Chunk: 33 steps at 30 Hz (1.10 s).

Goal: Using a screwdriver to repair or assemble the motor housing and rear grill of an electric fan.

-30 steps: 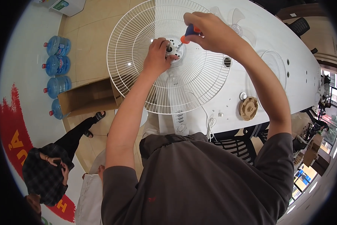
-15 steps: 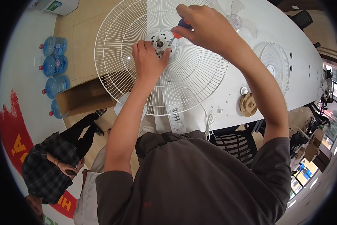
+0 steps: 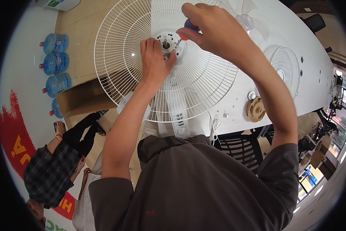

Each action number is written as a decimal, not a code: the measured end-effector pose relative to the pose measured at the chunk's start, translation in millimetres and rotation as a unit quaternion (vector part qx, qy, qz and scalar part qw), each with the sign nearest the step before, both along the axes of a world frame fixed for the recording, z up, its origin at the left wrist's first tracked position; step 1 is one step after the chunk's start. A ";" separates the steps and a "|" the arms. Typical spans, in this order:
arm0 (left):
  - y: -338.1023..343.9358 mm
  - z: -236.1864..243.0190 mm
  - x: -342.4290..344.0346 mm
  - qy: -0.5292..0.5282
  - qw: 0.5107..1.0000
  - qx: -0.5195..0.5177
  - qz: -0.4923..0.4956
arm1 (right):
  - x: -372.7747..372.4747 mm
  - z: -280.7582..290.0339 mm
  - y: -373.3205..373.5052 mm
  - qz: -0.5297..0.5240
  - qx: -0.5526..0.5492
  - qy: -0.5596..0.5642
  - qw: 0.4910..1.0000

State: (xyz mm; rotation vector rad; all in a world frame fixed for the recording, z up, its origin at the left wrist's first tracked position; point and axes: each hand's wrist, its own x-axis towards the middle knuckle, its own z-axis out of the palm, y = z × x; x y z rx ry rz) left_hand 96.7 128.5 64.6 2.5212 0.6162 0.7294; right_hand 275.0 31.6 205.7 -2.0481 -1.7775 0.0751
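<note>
A wide white wire fan grille (image 3: 215, 92) stands in front of me, fixed around a pale hub with a metal shaft (image 3: 166, 45). My left hand (image 3: 153, 61) is closed around the near side of that hub, fingers on its left and thumb on its right. Above and to the right, my right hand (image 3: 219, 32) grips a screwdriver (image 3: 190, 25) with a dark blue and orange handle. Its thin metal shank points down-left, and the tip meets the hub's right edge; any screw there is too small to see. Below the grille is the fan's white control panel (image 3: 179, 124).
On the white table (image 3: 273, 38) lie a clear fan blade (image 3: 245, 22), another wire grille (image 3: 294, 71), a tan moulded disc (image 3: 255, 109), a white cap (image 3: 251, 95) and a coiled cord (image 3: 215, 130). At left are an open cardboard box (image 3: 84, 101), several water bottles (image 3: 55, 63) and another person (image 3: 50, 169).
Both my hands stay at the hub, the screwdriver in nearly the same place. My view has shifted slightly. The other person's one arm has moved outward, with a dark phone-like thing in that hand.
</note>
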 end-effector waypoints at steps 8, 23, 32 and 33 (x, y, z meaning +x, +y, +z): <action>6.7 -7.7 -3.0 -0.031 0.999 -0.006 -0.033 | -0.5 -4.6 1.9 0.015 0.011 0.023 1.000; 5.8 -8.8 -11.0 -0.037 0.999 -0.001 0.006 | 10.6 17.2 -17.3 0.010 -0.104 0.050 0.993; 1.9 -6.1 -7.3 -0.022 1.000 0.002 0.001 | 6.7 18.3 -7.8 0.029 -0.091 -0.084 0.992; 1.9 -6.6 -7.5 -0.023 1.000 0.002 0.001 | 7.2 17.1 -7.9 0.030 -0.082 -0.099 0.991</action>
